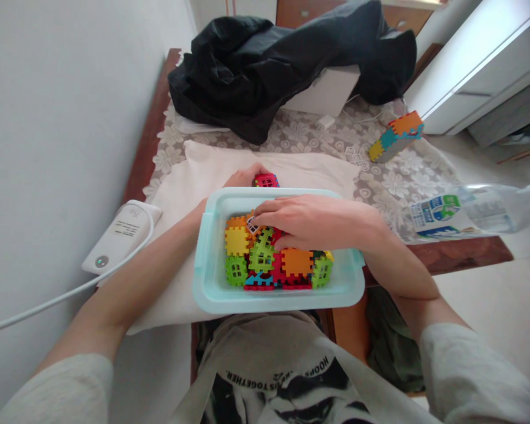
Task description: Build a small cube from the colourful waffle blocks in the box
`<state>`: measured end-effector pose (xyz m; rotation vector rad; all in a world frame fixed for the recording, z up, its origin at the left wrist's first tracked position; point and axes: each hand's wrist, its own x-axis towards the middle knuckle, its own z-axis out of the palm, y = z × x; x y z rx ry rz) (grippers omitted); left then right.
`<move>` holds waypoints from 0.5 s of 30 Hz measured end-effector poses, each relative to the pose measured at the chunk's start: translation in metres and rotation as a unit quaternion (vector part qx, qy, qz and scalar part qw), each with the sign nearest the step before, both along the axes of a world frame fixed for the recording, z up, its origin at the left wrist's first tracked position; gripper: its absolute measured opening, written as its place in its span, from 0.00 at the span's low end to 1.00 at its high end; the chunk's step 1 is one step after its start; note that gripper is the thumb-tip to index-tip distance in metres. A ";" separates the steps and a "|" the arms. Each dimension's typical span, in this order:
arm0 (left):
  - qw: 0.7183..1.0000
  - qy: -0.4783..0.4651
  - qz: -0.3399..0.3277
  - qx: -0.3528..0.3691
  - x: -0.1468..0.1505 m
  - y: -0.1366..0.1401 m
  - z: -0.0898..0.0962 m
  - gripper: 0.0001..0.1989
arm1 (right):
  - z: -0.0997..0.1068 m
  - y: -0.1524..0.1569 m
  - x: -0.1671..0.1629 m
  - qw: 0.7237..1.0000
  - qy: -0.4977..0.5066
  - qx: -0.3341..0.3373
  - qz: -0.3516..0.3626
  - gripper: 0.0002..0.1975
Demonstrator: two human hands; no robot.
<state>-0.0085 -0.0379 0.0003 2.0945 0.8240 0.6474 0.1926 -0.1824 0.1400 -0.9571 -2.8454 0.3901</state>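
Observation:
A light teal plastic bin (348, 282) holds several toothed plastic building blocks, among them an orange block (297, 262), a yellow block (237, 241) and a green window block (236, 270). My right hand (300, 221) reaches over the bin with fingers stretched and thumb apart. Its fingertips touch a small white lattice piece (252, 224) on the pile. Beyond the bin's far wall, my left hand (246, 175) is closed around a red window block (266, 180). The bin's rim hides the lower part of that block and some of the fingers.
A joined block structure (397, 136) stands at the right on the flowered tablecloth (309, 132). A clear bottle (468, 211) lies near the right edge. To the left sits a white device (122, 237) with a cable. Black fabric (247, 65) covers the back. A white cloth (216, 165) lies under the bin.

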 end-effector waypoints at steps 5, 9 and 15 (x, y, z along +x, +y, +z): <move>1.000 0.014 -0.017 -0.002 -0.001 -0.003 0.002 0.23 | -0.003 0.000 -0.003 0.999 -0.051 -0.007 0.015 0.16; 1.000 0.017 -0.022 0.010 -0.001 -0.003 0.002 0.21 | 0.000 -0.001 -0.006 0.998 -0.065 -0.004 0.027 0.05; 0.999 0.018 -0.027 0.029 -0.003 -0.001 -0.001 0.23 | -0.003 -0.001 -0.008 0.997 -0.068 0.013 0.042 0.07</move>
